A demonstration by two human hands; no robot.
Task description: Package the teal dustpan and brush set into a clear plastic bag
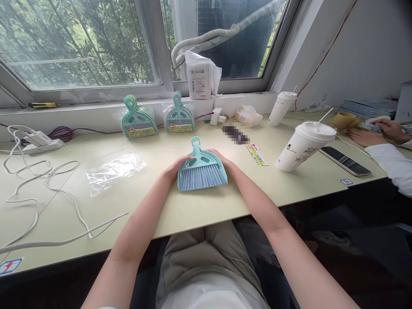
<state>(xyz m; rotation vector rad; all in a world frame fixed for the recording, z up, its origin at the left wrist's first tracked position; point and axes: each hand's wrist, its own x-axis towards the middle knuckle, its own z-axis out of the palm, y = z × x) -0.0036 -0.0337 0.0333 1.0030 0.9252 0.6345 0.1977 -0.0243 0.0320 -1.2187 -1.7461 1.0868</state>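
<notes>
The left hand (175, 168) cups the left side of the mini dustpan-and-brush set (201, 167), which lies flat near the desk's (289, 189) front edge, about midway along it. Its long axis runs away from the person: loop handle toward the window, bristles toward the front edge. The right hand (225, 165) grips the right side, equally near.

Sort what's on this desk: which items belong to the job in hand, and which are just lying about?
In hand: left hand, right hand, teal dustpan set, two bagged sets, empty plastic bag.
Lying about: cups, phone, white cable, tissue pack.
</notes>
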